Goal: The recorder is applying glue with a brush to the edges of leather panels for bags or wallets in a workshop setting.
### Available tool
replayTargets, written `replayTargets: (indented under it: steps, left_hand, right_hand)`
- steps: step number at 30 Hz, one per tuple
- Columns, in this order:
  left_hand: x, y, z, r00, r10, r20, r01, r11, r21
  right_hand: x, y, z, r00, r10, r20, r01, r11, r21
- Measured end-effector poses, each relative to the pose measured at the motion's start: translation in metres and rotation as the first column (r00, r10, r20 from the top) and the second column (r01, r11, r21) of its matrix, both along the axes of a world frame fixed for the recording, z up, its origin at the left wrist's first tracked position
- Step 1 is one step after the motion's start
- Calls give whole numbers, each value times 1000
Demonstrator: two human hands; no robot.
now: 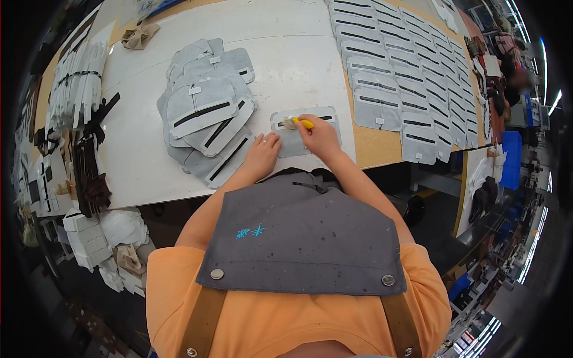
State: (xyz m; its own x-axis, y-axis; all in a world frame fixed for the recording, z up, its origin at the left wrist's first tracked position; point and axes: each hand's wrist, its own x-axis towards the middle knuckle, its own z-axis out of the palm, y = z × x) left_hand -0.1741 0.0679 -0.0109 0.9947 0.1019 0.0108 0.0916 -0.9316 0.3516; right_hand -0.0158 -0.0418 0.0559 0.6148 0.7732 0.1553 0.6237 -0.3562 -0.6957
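My right hand (321, 136) grips a small brush with a yellow handle (305, 123). Its pale bristles (290, 122) are over the white-bordered strip of a grey fabric panel (295, 142), which lies flat on the white tabletop (295, 67). A black slot or zipper strip runs along that panel's far side, partly hidden by the brush and hand. At the panel's near left corner, the fingertips of my left hand (263, 154) rest with nothing held in them. Left of that hand is a loose pile of similar grey panels (201, 109) with black strips and small white tags.
Overlapping rows of grey panels (376, 105) cover the tan board on the right. A bundle of white strips (76, 89) and black straps (87, 170) lie at the left edge. A crumpled tan cloth (139, 36) sits far left. White stacks (89, 237) stand below the table's left edge.
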Motion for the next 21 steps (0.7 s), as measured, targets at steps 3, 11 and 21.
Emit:
replayTargets:
  steps: [3,11,21]
  left_hand:
    - [-1,-1,3,1000,21,17,-21,1000,-23]
    - [2,0,6,1000,18,15,-18,999,-26]
    - [2,0,5,999,19,-48,-21,999,-33]
  right_hand:
    - [39,-28,12,990,-137,41,141,980,-137]
    - [10,-27,0,998,-30,55,27,998,53]
    - [43,-50,5,957,-284,57,284,959,9]
